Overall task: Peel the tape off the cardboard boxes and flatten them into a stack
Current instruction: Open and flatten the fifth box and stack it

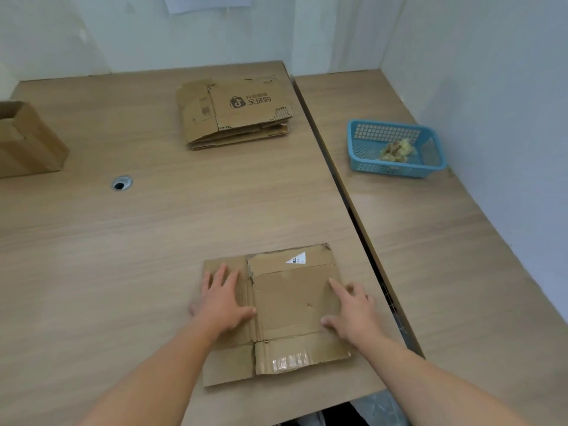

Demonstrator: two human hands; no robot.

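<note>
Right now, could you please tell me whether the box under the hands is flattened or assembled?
Flattened: the cardboard box lies flat on the table, with the left hand and right hand pressing on it.

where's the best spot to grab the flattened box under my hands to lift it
Probably its two side edges, one hand from each side: the flattened box lies flat on the table, so only thin edges offer a grip, and the left hand and right hand rest near them.
</note>
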